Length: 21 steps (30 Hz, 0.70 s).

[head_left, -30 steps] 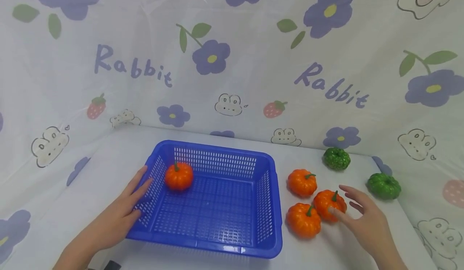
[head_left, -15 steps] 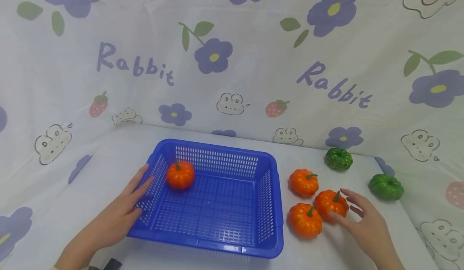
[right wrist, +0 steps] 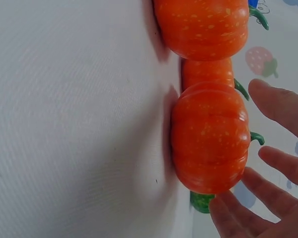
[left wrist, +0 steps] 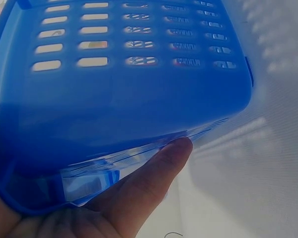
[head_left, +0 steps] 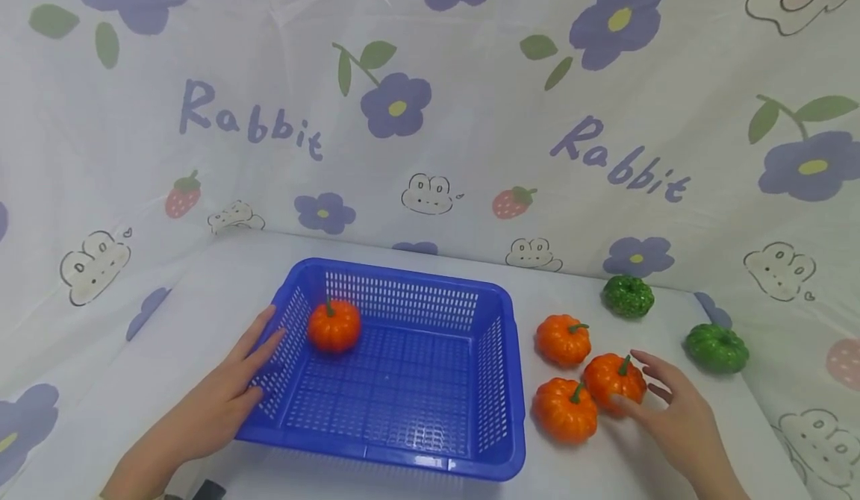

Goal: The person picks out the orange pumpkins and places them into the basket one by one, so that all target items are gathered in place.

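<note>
My left hand rests against the left side of a blue plastic basket, fingers extended along its rim. In the left wrist view one finger lies straight beside the slotted wall. A small orange pumpkin sits in the basket's back left corner. To the right of the basket, my right hand spreads its fingers around another orange pumpkin. That pumpkin stands upright on the table in the right wrist view, thumb and fingers apart on either side of its stem.
Two more orange pumpkins stand by the basket's right wall, one in front and one behind. Farther right are a speckled green pumpkin and a plain green pumpkin. A printed cloth hangs behind the white table.
The head view shifts slightly. Both hands stay nearly where they were; the pumpkins and basket keep their places.
</note>
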Motion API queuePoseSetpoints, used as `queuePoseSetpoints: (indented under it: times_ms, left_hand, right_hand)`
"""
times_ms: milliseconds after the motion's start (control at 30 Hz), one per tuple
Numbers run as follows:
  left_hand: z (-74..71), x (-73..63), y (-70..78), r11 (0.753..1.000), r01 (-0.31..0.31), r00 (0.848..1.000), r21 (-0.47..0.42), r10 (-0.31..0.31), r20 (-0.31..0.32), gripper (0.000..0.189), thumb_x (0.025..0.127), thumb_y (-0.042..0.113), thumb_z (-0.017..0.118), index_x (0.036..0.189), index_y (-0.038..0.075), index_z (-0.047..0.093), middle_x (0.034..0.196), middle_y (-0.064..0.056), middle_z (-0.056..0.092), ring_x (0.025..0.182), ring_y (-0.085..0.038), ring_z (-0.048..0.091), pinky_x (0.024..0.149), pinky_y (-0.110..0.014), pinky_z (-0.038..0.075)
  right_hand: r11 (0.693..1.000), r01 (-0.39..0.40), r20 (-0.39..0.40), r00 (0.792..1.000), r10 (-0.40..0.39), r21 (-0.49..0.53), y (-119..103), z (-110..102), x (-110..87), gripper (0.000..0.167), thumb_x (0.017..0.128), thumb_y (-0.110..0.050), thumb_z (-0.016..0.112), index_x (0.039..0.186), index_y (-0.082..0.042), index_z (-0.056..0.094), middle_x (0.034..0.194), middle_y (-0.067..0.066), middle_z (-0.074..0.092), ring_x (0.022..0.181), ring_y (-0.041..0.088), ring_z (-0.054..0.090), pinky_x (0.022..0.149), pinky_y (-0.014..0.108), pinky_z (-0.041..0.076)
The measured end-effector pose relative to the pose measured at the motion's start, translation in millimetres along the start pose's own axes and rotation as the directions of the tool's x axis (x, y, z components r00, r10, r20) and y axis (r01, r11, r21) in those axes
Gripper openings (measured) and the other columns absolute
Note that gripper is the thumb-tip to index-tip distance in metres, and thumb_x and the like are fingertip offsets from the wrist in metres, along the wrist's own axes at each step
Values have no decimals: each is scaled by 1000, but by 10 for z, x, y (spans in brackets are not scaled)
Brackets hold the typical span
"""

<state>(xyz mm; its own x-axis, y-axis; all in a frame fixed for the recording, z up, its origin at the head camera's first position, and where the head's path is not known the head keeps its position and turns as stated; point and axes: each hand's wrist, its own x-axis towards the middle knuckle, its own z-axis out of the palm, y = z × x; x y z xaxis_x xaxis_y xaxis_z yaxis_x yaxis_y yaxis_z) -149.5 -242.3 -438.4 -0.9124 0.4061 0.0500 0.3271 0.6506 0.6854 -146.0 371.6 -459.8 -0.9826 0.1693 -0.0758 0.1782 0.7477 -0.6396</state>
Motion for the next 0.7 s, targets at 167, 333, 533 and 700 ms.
queuePoseSetpoints:
  times_ms: [167, 333, 533, 700]
  left_hand:
    - [-3, 3, 6, 1000, -1, 1000, -19, 1, 2, 72, 103, -4, 54, 170, 3, 30, 183, -5, -5, 163, -46, 11, 120, -22, 13]
    - [1, -1, -4, 999, -16, 1000, -28, 16, -7, 73, 103, -4, 53, 171, 3, 28, 183, -6, -4, 163, -47, 10, 112, -10, 8]
    - [16, -6, -26, 999, -25, 1000, -29, 24, -11, 73, 103, -5, 53, 171, 3, 28, 183, -6, -4, 163, -47, 10, 111, -7, 8]
    - [21, -7, -36, 999, -34, 999, -21, 34, -14, 72, 103, -4, 53, 171, 2, 28, 183, -8, -4, 163, -48, 12, 117, -14, 10]
  right_hand:
    - [999, -35, 11, 999, 35, 0, 21, -8, 29, 94, 93, -34, 88, 165, -2, 38, 164, 33, 37, 145, 56, 40, 111, 70, 44]
    - [999, -47, 26, 999, 47, -2, 56, 14, 53, 94, 93, -38, 88, 164, -1, 39, 162, 33, 38, 143, 55, 42, 110, 69, 45]
    - [998, -60, 55, 997, 60, 8, 77, 24, 74, 90, 95, -36, 86, 164, 1, 39, 163, 33, 37, 144, 55, 41, 112, 68, 43]
    - [999, -48, 48, 998, 48, -5, 82, 35, 78, 87, 96, -31, 86, 162, 4, 41, 163, 32, 39, 145, 54, 42, 112, 66, 44]
